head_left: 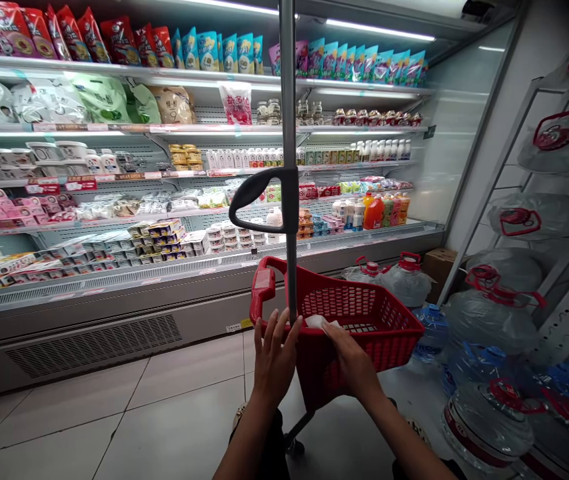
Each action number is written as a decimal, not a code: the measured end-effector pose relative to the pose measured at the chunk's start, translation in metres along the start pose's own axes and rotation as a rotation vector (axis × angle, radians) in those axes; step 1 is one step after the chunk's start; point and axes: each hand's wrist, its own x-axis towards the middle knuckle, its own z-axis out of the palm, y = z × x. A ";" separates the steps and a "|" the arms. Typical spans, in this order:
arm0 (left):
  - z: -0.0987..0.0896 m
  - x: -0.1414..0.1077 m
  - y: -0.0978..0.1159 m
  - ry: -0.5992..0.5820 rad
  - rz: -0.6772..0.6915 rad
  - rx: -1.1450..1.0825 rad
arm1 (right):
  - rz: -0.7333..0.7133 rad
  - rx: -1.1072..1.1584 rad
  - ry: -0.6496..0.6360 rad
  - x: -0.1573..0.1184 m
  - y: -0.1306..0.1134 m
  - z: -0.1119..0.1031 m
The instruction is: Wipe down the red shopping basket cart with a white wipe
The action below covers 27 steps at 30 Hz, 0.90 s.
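A red shopping basket (359, 343) hangs on a wheeled cart with a tall grey pole (288, 100) and a dark loop handle (288, 200). My left hand (275, 357) is at the basket's near left corner beside the pole, its fingers spread and pointing up. My right hand (352, 357) holds a white wipe (320, 322) on the near rim of the basket. Part of the wipe is hidden under the fingers. The mesh walls of the basket show behind the hands.
A refrigerated display (114, 293) with stocked shelves of packets, cups and bottles stretches across the back. Large water bottles (487, 420) stand on the floor at the right, beside a white metal rack (484, 173). A cardboard box (440, 265) sits in the corner. Pale tiles (174, 427) cover the floor.
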 end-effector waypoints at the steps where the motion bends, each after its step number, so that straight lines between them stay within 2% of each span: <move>1: 0.000 -0.002 0.003 -0.004 0.027 0.005 | 0.026 -0.016 0.002 -0.002 0.001 -0.002; 4: 0.004 -0.006 0.013 -0.058 0.100 0.033 | -0.013 -0.013 -0.001 0.002 -0.013 0.003; 7: 0.009 -0.008 0.016 -0.099 0.090 0.066 | -0.101 0.023 0.013 0.015 -0.037 0.021; 9: 0.012 -0.009 0.012 -0.110 0.086 0.066 | -0.132 0.014 0.035 0.019 -0.042 0.030; 11: 0.012 -0.011 0.005 -0.126 0.088 0.058 | -0.152 -0.014 0.038 0.016 -0.032 0.032; 13: 0.012 -0.012 -0.001 -0.144 0.081 0.051 | -0.145 -0.051 0.030 0.005 -0.012 0.026; 16: 0.011 -0.014 -0.006 -0.171 0.062 0.030 | -0.075 -0.110 0.026 -0.015 0.019 0.009; 18: 0.011 -0.015 -0.007 -0.186 0.058 0.009 | -0.022 -0.141 0.024 -0.023 0.026 0.002; 21: 0.012 -0.018 -0.008 -0.202 0.055 -0.025 | -0.004 -0.151 0.021 -0.019 0.009 0.004; 25: 0.013 -0.019 -0.012 -0.223 0.043 -0.050 | -0.117 -0.075 0.009 0.007 -0.039 0.028; 27: 0.014 -0.018 -0.016 -0.232 0.034 -0.045 | -0.159 -0.059 0.016 0.016 -0.052 0.037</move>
